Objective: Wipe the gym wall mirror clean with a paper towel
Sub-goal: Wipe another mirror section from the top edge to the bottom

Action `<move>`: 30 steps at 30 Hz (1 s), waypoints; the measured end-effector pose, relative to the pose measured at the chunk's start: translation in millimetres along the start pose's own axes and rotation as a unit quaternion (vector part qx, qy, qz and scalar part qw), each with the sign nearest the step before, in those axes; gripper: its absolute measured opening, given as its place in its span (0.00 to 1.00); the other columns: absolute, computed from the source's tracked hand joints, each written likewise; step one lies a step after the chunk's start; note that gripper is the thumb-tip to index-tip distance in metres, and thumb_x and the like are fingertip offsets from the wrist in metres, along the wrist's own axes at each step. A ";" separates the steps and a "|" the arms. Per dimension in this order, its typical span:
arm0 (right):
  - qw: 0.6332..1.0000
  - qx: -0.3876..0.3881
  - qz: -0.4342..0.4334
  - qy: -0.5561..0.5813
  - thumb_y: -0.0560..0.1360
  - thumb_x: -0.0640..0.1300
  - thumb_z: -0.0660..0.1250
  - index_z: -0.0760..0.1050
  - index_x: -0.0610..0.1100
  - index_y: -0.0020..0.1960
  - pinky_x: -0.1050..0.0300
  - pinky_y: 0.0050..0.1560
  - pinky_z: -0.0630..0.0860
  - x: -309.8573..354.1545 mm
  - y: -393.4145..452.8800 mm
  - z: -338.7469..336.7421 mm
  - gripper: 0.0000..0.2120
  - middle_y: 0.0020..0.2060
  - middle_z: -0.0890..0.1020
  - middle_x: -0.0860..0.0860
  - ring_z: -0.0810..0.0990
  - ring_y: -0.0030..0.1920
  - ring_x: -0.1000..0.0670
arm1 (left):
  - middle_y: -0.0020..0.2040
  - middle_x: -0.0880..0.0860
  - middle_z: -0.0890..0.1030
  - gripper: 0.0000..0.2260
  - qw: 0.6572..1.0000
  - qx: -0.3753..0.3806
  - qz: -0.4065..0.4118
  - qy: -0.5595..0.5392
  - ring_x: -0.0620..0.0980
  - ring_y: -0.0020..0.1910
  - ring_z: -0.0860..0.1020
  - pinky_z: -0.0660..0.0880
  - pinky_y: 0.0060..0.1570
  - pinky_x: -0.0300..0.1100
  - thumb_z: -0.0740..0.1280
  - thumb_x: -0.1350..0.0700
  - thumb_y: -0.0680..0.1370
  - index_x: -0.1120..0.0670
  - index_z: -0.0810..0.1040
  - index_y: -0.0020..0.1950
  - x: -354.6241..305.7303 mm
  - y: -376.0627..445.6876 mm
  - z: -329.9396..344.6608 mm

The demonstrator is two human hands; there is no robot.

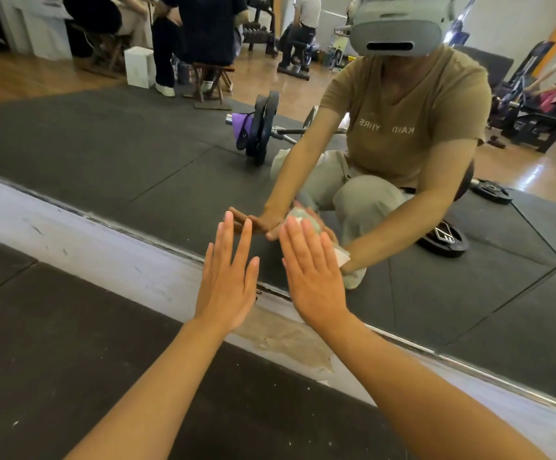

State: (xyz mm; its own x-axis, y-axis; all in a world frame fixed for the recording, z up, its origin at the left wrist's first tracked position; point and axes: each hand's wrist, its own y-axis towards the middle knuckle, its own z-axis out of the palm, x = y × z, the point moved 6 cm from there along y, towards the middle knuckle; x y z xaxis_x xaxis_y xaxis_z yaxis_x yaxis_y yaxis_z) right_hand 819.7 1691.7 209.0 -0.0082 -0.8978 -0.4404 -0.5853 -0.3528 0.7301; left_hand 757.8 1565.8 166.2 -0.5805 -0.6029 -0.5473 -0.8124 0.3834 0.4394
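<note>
The wall mirror [137, 154] fills the upper part of the view, its lower edge running diagonally above a white base strip. My right hand [313, 277] lies flat with straight fingers and presses a crumpled white paper towel [343, 257] against the glass low down. Only the towel's edges show beyond the fingers and at the hand's right side. My left hand [230, 277] is flat too, fingers straight, with its fingertips on the glass just left of the right hand and nothing in it.
A white base strip [70, 234] with a chipped patch [289, 343] runs under the mirror, dark rubber floor [54, 360] below it. The glass reflects my crouching figure, a barbell [263, 127], weight plates, stools and seated people.
</note>
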 end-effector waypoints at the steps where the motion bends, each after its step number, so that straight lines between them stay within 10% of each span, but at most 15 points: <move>1: 0.999 0.024 -0.030 -0.009 0.78 0.39 0.63 0.44 0.39 0.81 0.44 0.80 0.45 7.6 -11.9 6.8 0.39 0.81 0.44 0.42 0.43 0.81 0.42 | 0.75 0.41 0.23 0.27 1.000 0.005 -0.002 0.001 0.42 0.77 0.29 0.36 0.75 0.45 0.41 0.43 0.84 0.39 0.25 0.74 0.6 0.1 -0.5; 6: 0.982 0.145 -0.118 -0.035 0.76 0.42 0.67 0.38 0.38 0.81 0.45 0.79 0.40 34.4 -66.0 37.7 0.47 0.80 0.38 0.41 0.41 0.80 0.42 | 0.71 0.37 0.20 0.26 0.998 0.029 -0.043 -0.033 0.43 0.77 0.32 0.45 0.79 0.50 0.42 0.42 0.81 0.39 0.30 0.75 -6.6 -2.8 -1.4; 14: 0.966 0.100 -0.214 -0.109 0.78 0.37 0.53 0.38 0.35 0.80 0.44 0.78 0.34 -5.1 -47.8 13.7 0.36 0.79 0.47 0.42 0.39 0.79 0.41 | 0.70 0.38 0.19 0.26 0.996 0.050 -0.052 -0.047 0.46 0.80 0.37 0.47 0.79 0.53 0.43 0.43 0.83 0.40 0.30 0.75 -12.4 -7.4 1.9; 23: 0.991 -0.103 0.086 -0.006 0.82 0.34 0.61 0.56 0.35 0.78 0.41 0.79 0.51 -95.5 -21.1 -64.6 0.27 0.76 0.60 0.40 0.54 0.79 0.42 | 0.73 0.38 0.21 0.27 0.998 0.035 -0.016 -0.054 0.41 0.75 0.27 0.45 0.78 0.50 0.44 0.43 0.83 0.42 0.32 0.77 -48.2 -21.1 23.8; 30: 0.994 0.022 0.096 0.052 0.81 0.40 0.60 0.46 0.39 0.81 0.45 0.80 0.47 -58.6 -145.5 -14.1 0.34 0.81 0.48 0.44 0.48 0.81 0.44 | 0.73 0.41 0.20 0.28 0.998 0.043 0.003 -0.045 0.42 0.74 0.25 0.41 0.75 0.50 0.49 0.46 0.85 0.39 0.32 0.77 -68.4 -25.6 55.2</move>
State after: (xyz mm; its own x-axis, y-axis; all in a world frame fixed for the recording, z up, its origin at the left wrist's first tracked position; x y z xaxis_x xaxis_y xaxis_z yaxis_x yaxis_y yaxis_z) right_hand 916.7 1792.0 136.0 -0.0414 -0.9705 -0.2374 -0.6159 -0.1623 0.7709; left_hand 815.3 1635.9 153.0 -0.5849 -0.5371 -0.6078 -0.8084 0.4476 0.3824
